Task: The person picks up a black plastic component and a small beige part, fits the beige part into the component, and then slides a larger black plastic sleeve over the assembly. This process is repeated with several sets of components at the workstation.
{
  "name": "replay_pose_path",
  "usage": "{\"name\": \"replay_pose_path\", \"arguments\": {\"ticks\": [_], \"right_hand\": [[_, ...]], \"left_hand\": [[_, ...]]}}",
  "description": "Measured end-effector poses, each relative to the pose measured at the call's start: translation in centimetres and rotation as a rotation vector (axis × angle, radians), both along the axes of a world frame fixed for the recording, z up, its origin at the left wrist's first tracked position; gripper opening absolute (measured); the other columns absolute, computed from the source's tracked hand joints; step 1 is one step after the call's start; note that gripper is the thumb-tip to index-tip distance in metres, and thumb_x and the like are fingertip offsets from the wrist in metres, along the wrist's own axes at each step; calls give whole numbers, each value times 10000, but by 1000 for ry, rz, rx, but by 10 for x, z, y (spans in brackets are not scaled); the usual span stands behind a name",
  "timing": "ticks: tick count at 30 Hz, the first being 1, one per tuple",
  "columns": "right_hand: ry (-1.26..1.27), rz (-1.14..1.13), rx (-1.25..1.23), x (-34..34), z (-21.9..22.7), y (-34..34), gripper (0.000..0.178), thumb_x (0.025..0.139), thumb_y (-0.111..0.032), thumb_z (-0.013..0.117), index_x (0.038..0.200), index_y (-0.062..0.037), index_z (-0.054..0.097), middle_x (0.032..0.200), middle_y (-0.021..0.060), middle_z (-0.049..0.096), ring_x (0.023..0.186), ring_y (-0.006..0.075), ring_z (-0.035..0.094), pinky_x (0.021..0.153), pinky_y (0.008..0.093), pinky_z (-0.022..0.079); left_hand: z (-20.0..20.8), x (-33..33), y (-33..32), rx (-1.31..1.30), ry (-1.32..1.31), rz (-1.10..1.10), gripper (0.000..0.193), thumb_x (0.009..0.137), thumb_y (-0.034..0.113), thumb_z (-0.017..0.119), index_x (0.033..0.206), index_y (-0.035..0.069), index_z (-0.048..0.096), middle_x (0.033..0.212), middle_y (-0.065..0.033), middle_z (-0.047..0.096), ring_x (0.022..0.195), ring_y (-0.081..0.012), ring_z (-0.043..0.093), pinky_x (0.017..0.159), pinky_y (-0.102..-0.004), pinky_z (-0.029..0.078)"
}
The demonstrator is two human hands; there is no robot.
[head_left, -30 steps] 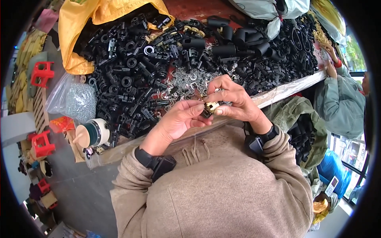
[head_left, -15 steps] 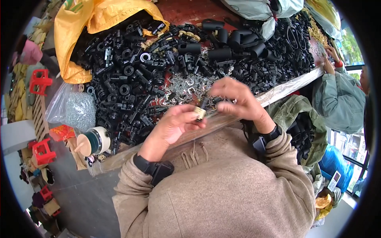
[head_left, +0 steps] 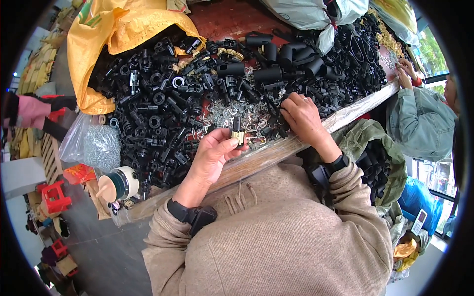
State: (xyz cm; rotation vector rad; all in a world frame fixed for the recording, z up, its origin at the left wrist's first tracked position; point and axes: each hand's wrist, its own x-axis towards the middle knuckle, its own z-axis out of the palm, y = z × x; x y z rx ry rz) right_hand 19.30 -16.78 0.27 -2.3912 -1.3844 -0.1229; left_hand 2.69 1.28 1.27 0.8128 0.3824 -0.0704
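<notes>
My left hand (head_left: 211,157) pinches a small black fitting with a cream-gold block (head_left: 238,136) between thumb and fingers, its black stem pointing up, just above the table edge. My right hand (head_left: 305,118) reaches into the heap, fingers curled down among small black parts (head_left: 323,93); its fingertips are partly hidden, so what they grip cannot be made out. Between and beyond my hands lies a scatter of small silvery metal hooks or clips (head_left: 222,112). Black cylindrical fittings (head_left: 153,111) are piled to the left, and larger black tubes (head_left: 267,74) lie further back.
A wooden board (head_left: 266,157) edges the table. At left stand a yellow sack (head_left: 79,59), a transparent bag of small metal pieces (head_left: 101,145) and a cream-and-green cylinder (head_left: 126,182). A green sack (head_left: 395,170) of black parts stands at right; a co-worker (head_left: 422,121) works beyond it.
My right hand has left the fitting and moved right into the black parts. My left hand has shifted slightly left, now holding the fitting upright. A person in pink has come further in at far left.
</notes>
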Motion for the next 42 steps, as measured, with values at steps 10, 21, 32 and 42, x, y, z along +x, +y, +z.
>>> {"name": "replay_pose_path", "arguments": {"ticks": [10,21,32,42], "right_hand": [[1164,14,570,-20,14,14,127,791,-92,540,882,-8,512,711,15,508,605,81,485,554,195,397],[897,155,443,-62,34,46,177,769,-31,543,938,20,523,707,48,541,594,77,504,547,219,427],[124,310,431,-62,6,27,298,699,-226,642,859,3,538,598,55,463,487,176,428,464,278,354],[-132,105,270,13,27,50,247,731,-46,532,971,2,498,907,168,502,816,306,491,705,357,393]], "left_hand": [[4,3,-10,2,55,58,253,737,99,593,954,2,506,881,-92,577,765,-171,586,664,-221,476],[6,6,-11,-75,30,129,245,754,109,588,965,15,508,889,-57,561,813,-153,565,717,-250,467],[-7,4,-23,-61,-131,-82,205,786,229,557,811,26,540,724,-17,550,683,-91,558,604,-225,470],[-5,0,-14,219,-210,-56,251,810,264,512,760,19,533,674,-38,548,518,-101,541,484,-208,451]]}}
